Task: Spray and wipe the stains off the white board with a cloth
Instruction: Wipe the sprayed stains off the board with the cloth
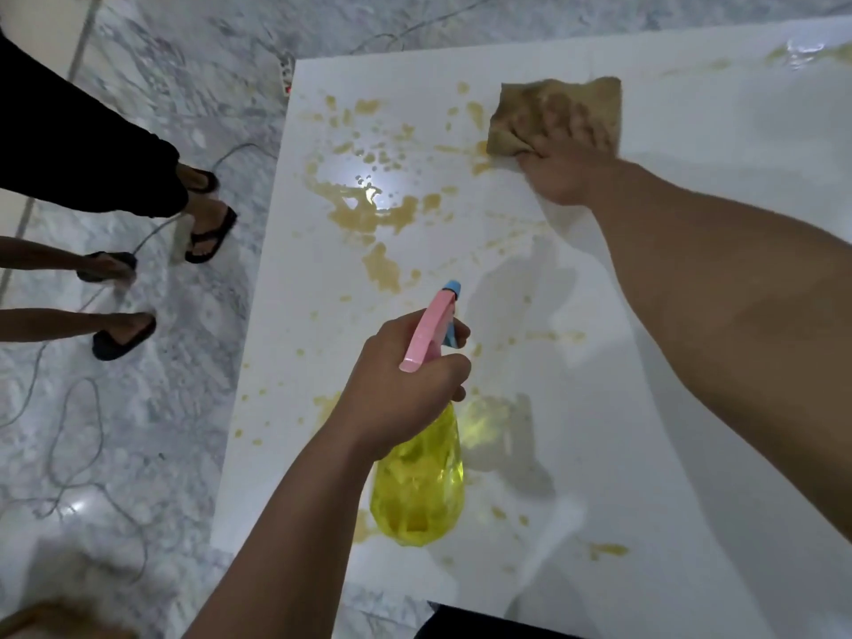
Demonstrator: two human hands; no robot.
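Spray bottle (417,481), cloth (548,113), stained white board (645,362); no legible writing.

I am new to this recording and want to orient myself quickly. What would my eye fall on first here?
First, the yellow-brown stains splashed over the left and middle of the white board. Next, the spray bottle, yellow with a pink head, which the left hand grips low in the middle. At the far side, the right hand presses a brown cloth onto the board.

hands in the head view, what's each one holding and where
Left hand grips the yellow plastic spray bottle at its pink neck; right hand bunches the brown cloth's near edge.
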